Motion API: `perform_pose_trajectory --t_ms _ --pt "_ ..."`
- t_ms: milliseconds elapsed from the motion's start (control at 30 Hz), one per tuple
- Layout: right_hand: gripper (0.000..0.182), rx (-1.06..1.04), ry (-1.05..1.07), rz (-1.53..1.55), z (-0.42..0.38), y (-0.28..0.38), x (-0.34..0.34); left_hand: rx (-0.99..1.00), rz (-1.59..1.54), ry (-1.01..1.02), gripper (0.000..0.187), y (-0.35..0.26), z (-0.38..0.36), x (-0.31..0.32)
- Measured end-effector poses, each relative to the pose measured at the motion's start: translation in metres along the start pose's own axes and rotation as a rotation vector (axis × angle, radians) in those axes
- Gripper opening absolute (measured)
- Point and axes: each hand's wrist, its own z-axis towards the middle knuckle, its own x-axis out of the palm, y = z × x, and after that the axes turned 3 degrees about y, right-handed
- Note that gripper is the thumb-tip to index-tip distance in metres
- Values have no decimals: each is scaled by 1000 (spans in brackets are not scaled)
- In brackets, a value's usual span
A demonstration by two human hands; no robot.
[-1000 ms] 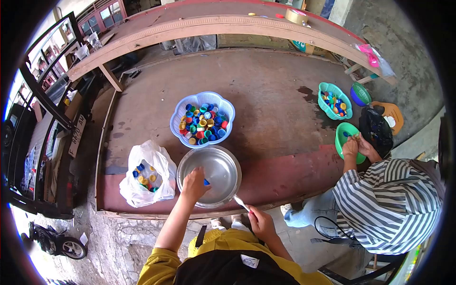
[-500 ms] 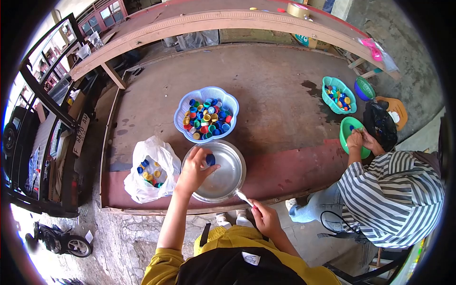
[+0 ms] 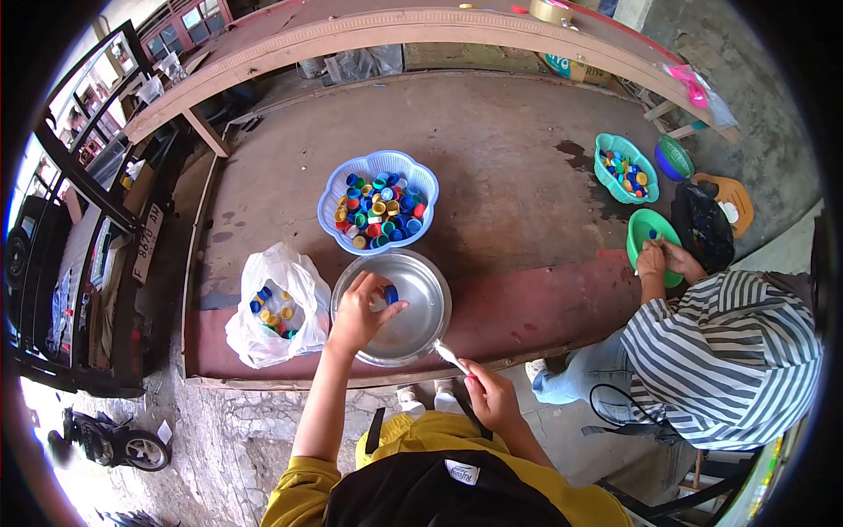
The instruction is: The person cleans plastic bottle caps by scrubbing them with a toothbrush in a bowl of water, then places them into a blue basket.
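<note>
My left hand (image 3: 362,309) is over the round metal basin (image 3: 430,338), with a blue bottle cap (image 3: 391,295) gripped between its fingers. In my right hand (image 3: 493,397), closed around the handle, is a slim white brush (image 3: 450,356); its head is at the basin's near right rim. Behind the basin stands a blue scalloped plastic basket (image 3: 334,189), filled with bottle caps of several colours (image 3: 379,209). To the left, an open white plastic bag (image 3: 303,263) holds a few blue, yellow and green caps (image 3: 279,307).
On the right, a person in a striped shirt (image 3: 729,351) holds something small over a green bowl (image 3: 645,224). Beyond it are a teal basket of caps (image 3: 606,180), a purple-and-green bowl (image 3: 674,160) and a black plastic bag (image 3: 702,228). A wooden beam (image 3: 395,31) crosses the table's far side.
The brush has shifted slightly and its head shows more at the basin rim. The blue cap is turned a little in my left hand. The view has moved slightly.
</note>
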Motion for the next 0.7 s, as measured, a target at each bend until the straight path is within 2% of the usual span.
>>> perform_pose_trajectory --t_ms 67,100,133,167,233,267,367,400,500,600,667,700 --pt "28 7 13 5 -4 3 4 4 241 186 39 53 -9 17" --pt "28 -2 16 1 -4 4 4 8 360 275 38 59 -10 19" --pt "28 -19 16 -7 0 4 3 73 236 197 39 63 -9 22" --pt "28 -13 12 -4 2 4 2 50 190 175 39 68 -5 21" --pt "28 11 10 7 1 4 1 -7 95 137 39 29 4 1" --pt "28 7 -2 8 2 2 1 -40 -61 66 37 11 6 -4" --pt "28 -34 -32 8 3 -5 4 20 -202 -37 36 7 6 0" --pt "28 -32 -19 -4 4 -2 3 -21 -15 76 36 27 5 6" --pt "28 -41 -1 -23 11 4 -3 33 172 193 35 45 -2 14" --pt "27 -5 -3 36 9 5 -2 -44 -144 107 36 -1 4 -6" --pt "27 -15 -16 50 11 7 -2 -78 -327 67 37 -7 5 -9" --pt "26 -22 -24 56 13 7 -2 -69 -181 106 36 2 7 -5"
